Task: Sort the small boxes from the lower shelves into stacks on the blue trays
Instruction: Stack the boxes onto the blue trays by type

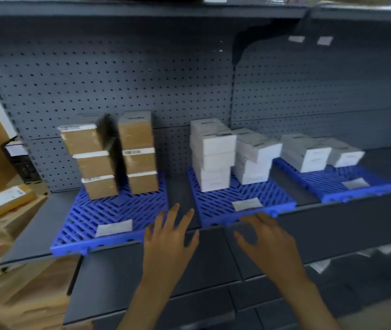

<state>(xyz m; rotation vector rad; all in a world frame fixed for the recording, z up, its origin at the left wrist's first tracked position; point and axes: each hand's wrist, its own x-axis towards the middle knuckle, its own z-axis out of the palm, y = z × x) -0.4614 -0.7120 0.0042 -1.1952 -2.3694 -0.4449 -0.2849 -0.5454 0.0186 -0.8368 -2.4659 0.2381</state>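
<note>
**A:** What is cut off or hard to make out?

**B:** The whole view is smeared by blur, and no print can be read. The grey pegboard shelving (pixel 118 75) is cut off at the top and the right. The cartons (pixel 4 203) at the far left are clipped by the frame edge. Pale shapes (pixel 318 266) on a lower shelf at the right cannot be identified.

**A:** What is held on the trays?

**B:** Three blue trays are set side by side on one shelf.
- On the left tray (pixel 87 217), brown boxes (pixel 99 160) are stacked at the back in two piles, three high each.
- On the middle tray (pixel 213 203), white boxes (pixel 211 158) are piled in two stacks that touch. Their count is lost to blur.
- On the right tray (pixel 327 182), shorter white stacks (pixel 306 153) are kept at the back.
- A paper label (pixel 114 227) is laid near the front of each tray.

**A:** How are the boxes placed relative to the hands?

**B:** Nothing is gripped, and both hands are held with the fingers spread apart. The left hand (pixel 166 244) is raised before the gap between the left and middle trays. The right hand (pixel 270 244) is seen at the middle tray's front edge, though contact cannot be judged. All the boxes are set farther back, apart from both hands.
</note>
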